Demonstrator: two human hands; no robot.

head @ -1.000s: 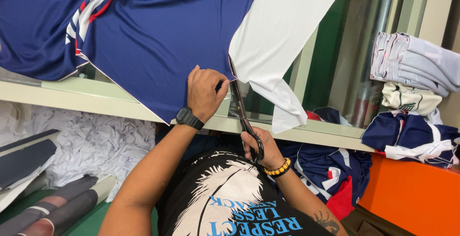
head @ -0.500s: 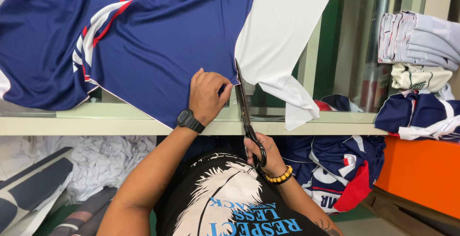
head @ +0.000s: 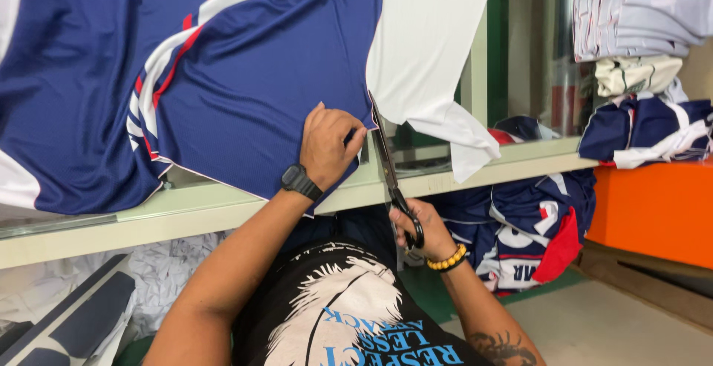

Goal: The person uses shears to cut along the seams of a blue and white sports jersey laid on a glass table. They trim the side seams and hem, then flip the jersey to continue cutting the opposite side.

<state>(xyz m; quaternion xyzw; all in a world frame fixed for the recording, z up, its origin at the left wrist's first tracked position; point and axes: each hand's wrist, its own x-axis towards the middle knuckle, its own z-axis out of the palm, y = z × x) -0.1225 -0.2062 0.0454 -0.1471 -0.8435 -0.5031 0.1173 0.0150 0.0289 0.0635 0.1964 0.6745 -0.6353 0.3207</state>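
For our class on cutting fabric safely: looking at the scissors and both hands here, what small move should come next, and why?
Probably one further short snip forward. The right hand holds the black-handled scissors with the blades at the boundary where the navy blue printed fabric meets the plain white strip. The left hand presses the navy fabric flat just beside the blades, with its fingers close to them, so a small cut seems safest.

Pale green worktable (head: 475,177) running across the view, its edge slanting down to the left. Orange cabinet (head: 653,206) standing at right, bearing a stack of folded garments (head: 642,61) in grey, cream and navy. Green upright post (head: 499,54) rising behind the table. Beige floor (head: 616,329) showing at lower right. Crumpled white paper (head: 171,277) lying under the table at left. Even indoor light falling throughout.
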